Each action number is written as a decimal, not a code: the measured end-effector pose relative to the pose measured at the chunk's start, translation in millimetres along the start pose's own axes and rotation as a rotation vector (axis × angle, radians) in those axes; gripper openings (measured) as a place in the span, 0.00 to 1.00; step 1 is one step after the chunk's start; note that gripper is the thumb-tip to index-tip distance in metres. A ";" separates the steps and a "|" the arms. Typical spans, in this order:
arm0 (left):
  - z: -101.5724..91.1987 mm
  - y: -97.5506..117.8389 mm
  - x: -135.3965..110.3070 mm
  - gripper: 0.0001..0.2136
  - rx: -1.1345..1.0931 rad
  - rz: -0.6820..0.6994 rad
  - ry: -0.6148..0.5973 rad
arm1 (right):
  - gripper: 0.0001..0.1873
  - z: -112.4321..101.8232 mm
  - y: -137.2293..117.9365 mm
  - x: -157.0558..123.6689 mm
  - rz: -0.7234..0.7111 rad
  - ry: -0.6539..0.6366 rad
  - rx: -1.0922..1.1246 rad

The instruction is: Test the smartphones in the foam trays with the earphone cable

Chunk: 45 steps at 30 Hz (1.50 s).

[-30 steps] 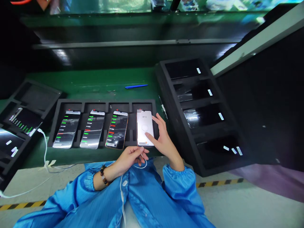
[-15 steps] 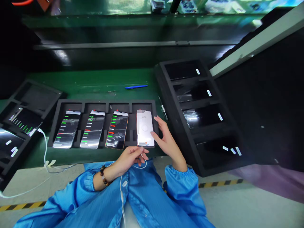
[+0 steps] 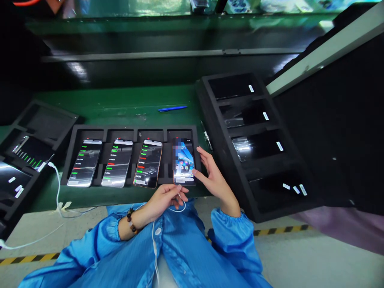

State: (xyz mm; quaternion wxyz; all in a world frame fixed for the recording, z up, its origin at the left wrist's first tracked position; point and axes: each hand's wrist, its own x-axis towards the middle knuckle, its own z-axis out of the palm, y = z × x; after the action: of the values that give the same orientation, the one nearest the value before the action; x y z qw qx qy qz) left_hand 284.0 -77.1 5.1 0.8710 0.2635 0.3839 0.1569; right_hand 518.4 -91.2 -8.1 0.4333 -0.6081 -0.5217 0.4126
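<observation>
A smartphone point(image 3: 183, 160) with a lit home screen of app icons lies in the rightmost slot of a black foam tray point(image 3: 68, 160). My right hand point(image 3: 214, 176) is open at its right side, the thumb over the lower right of the screen and the fingers apart. Just below the phone's bottom edge, my left hand point(image 3: 168, 198) is closed in a pinch on a thin white cable point(image 3: 183, 206), which loops under the fingers. The cable's end is hidden. Left of the lit phone, three more phones point(image 3: 147, 164) lie in the tray, showing dark screens with green and red text lines.
A thick black foam tray point(image 3: 255, 208) on the right holds several dark phones with white stickers. A blue pen point(image 3: 172, 109) lies behind the middle tray, another pen point(image 3: 206, 136) beside the right tray. At left, a phone point(image 3: 33, 154) sits in another tray near a white cable point(image 3: 57, 188).
The phone's screen has changed from a white page with a number to a home screen with icons. My right hand has shifted slightly right; the left stays in place.
</observation>
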 end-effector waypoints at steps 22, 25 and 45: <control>-1.9 -1.3 0.5 0.29 -0.083 -0.007 -0.031 | 0.36 4.1 -0.3 -3.0 -0.008 0.034 -0.083; -2.1 -2.7 1.6 0.28 -0.080 0.000 -0.030 | 0.46 3.4 -3.9 -5.9 -0.027 -0.034 -0.159; -0.8 1.2 0.7 0.34 -0.099 -0.020 -0.011 | 0.29 17.7 -20.2 -5.1 -0.012 -0.014 -0.250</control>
State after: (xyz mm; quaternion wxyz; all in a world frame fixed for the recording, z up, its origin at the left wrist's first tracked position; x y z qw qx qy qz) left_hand 283.7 -75.5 4.9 0.8864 0.2173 0.3736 0.1656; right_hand 495.3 -93.0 6.5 0.3530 -0.6511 -0.5759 0.3461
